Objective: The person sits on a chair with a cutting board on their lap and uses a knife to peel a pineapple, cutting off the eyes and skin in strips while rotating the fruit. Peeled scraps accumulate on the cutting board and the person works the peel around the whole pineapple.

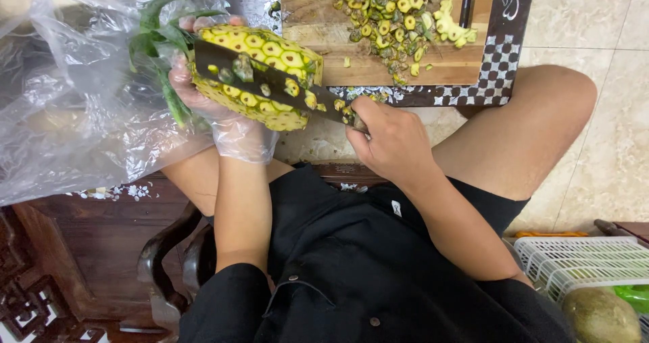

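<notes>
My left hand (pixel 209 106), inside a clear plastic glove, grips a peeled yellow pineapple (pixel 260 79) lying on its side, green crown (pixel 159 39) pointing left. My right hand (pixel 392 140) is bare and closed around the handle of a large dark knife (pixel 270 72). The blade lies across the top of the fruit, with bits of peel and eyes stuck to it. Both hands are held above my lap, just in front of a wooden cutting board (pixel 338 18).
The cutting board holds a heap of green-yellow pineapple trimmings (pixel 395 12) and rests on a dark inlaid wooden surface (pixel 503 66). A crumpled clear plastic bag (pixel 67 100) lies left. A white plastic basket (pixel 588 262) with fruit sits lower right on the tiled floor.
</notes>
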